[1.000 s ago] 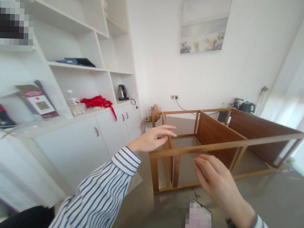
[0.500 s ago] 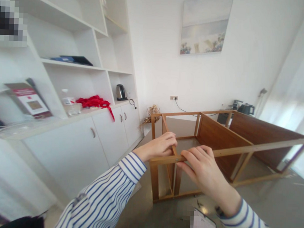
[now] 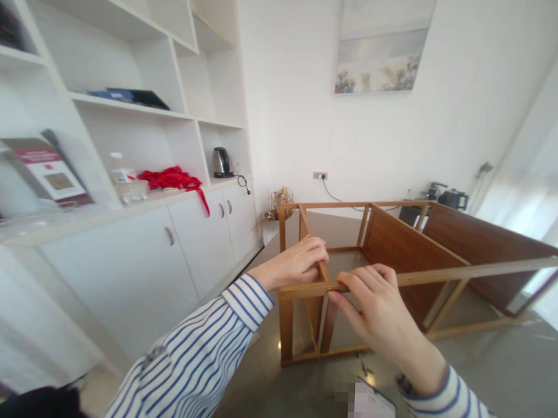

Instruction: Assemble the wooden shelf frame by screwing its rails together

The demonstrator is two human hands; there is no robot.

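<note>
A brown wooden shelf frame [image 3: 441, 276] lies on its side in front of me, with solid panels set across its middle and far right. My left hand [image 3: 298, 261] is closed around a thin crossbar [image 3: 306, 222] near the frame's left end, its fingertips curled over and partly hidden. Just right of that joint, my right hand [image 3: 376, 304] pinches the front rail, fingers on top and thumb against the outer face. A small fastener or hole, too small to tell which, shows by the right thumb.
Small metal pieces [image 3: 365, 369] and a phone-like object [image 3: 375, 410] lie below the frame on the grey surface. White cabinets [image 3: 116, 270] line the left, with a kettle [image 3: 222, 162] and red cloth [image 3: 172, 178]. Dried flowers [image 3: 281, 203] stand behind the frame.
The view has tilted down slightly. Both hands keep their holds on the frame, and the right thumb has moved closer to the small spot on the front rail.
</note>
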